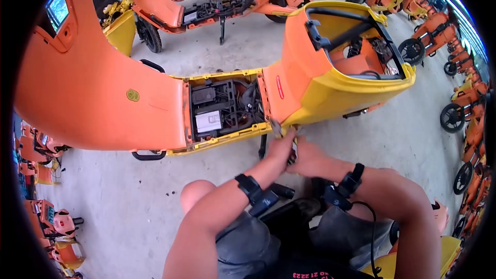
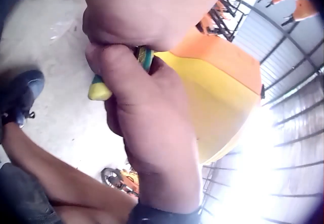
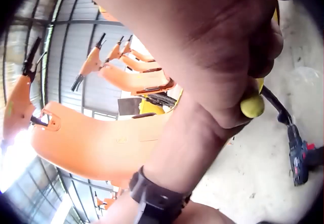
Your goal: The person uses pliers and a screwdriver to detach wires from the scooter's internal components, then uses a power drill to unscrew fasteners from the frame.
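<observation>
Fingers of the left hand [image 1: 279,151] and right hand [image 1: 309,157] are curled together round a tool [image 1: 277,127] with green and yellow handles, one yellow end poking out past the grip. Its metal head is at the scooter's yellow lower edge [image 1: 254,130] (whether touching, I can't tell), just beside the open compartment holding a pale box [image 1: 208,121]. Outward are the orange front panel [image 1: 103,93], the concrete floor [image 1: 119,191] and more scooters [image 1: 268,0]

Pliers-like tool [image 1: 277,128] with metal head; yellow-and-green handles, partly hidden; head beside the orange-and-yellow scooter [image 1: 155,108]
</observation>
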Demonstrator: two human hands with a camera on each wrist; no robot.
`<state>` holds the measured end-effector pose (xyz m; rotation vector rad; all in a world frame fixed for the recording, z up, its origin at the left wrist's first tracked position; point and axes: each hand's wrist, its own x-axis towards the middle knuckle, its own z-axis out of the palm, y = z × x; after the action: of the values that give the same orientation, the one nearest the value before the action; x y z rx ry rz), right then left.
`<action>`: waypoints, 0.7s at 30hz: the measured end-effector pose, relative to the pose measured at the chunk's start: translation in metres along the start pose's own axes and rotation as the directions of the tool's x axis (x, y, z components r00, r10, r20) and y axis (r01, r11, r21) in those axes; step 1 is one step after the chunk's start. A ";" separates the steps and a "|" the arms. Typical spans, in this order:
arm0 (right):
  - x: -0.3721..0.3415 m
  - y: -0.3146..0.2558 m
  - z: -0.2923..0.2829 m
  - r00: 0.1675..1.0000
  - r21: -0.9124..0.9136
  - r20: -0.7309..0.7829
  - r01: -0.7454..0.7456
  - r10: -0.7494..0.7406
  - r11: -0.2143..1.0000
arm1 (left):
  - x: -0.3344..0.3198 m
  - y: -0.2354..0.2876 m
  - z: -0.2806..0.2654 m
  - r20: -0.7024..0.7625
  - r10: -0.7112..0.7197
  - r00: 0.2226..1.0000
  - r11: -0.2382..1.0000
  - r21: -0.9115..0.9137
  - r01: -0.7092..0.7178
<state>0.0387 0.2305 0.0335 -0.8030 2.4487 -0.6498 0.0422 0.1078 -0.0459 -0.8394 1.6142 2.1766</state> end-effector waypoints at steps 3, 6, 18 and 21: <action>0.012 0.005 0.003 0.991 0.074 0.008 -0.134 0.134 0.988 | -0.008 0.018 -0.003 0.018 -0.009 1.000 0.989 -0.149 0.012; 0.024 0.013 0.007 0.989 0.054 0.113 -0.100 0.093 0.994 | 0.002 0.009 -0.015 0.091 -0.057 0.994 0.992 -0.109 0.067; 0.044 -0.019 0.005 0.978 -0.091 0.073 -0.188 0.195 0.978 | 0.036 0.014 -0.037 0.043 -0.081 0.996 0.996 0.050 0.079; 0.049 -0.018 0.015 0.970 -0.165 0.071 -0.218 0.232 0.962 | 0.034 0.012 -0.038 0.046 -0.075 0.996 0.995 0.066 0.071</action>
<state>0.0201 0.1822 0.0180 -0.5832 2.4817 -0.3339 0.0189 0.0645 -0.0648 -0.8077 1.5961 2.0677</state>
